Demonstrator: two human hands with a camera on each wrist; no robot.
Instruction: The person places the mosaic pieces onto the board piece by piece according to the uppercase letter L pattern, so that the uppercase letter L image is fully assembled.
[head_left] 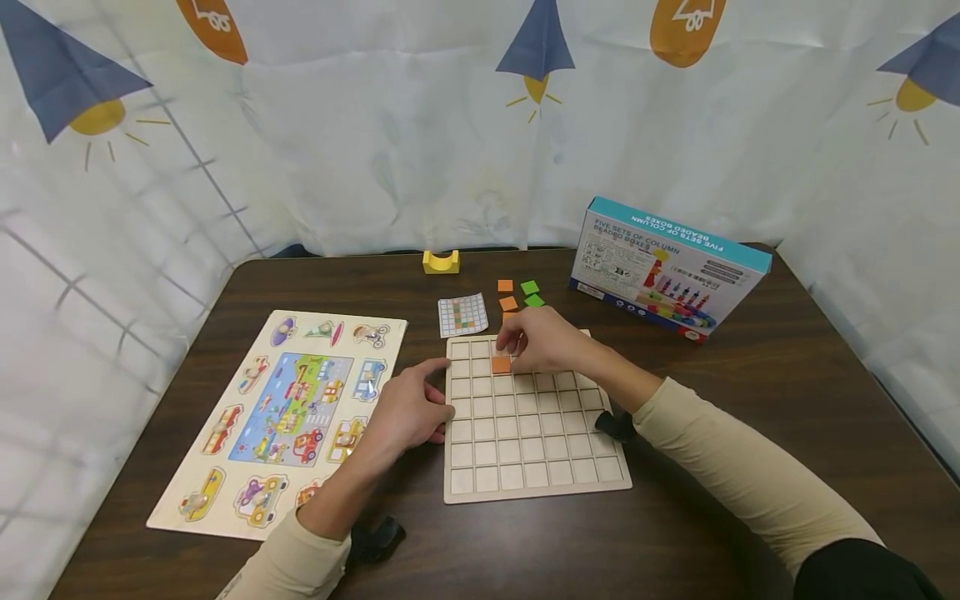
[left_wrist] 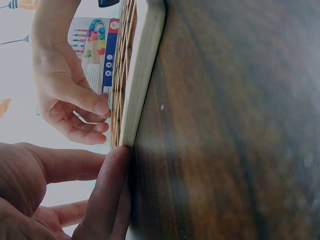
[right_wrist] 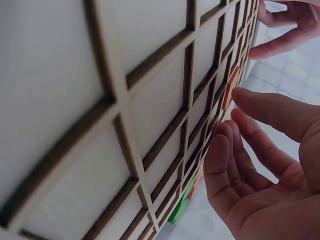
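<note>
A pale wooden grid board lies on the table, with one orange square tile set in a cell near its far left. My left hand rests at the board's left side; in the left wrist view its fingers touch the board's edge. Over the far rows, my right hand has loosely bent fingers beside the orange tile. In the right wrist view its thumb is close to the orange tile, contact unclear, and nothing shows between thumb and fingers.
Beyond the board lie several loose orange tiles, green tiles and a grid pattern card. A yellow block stands at the back. A vehicle puzzle board lies left; a toy box stands back right.
</note>
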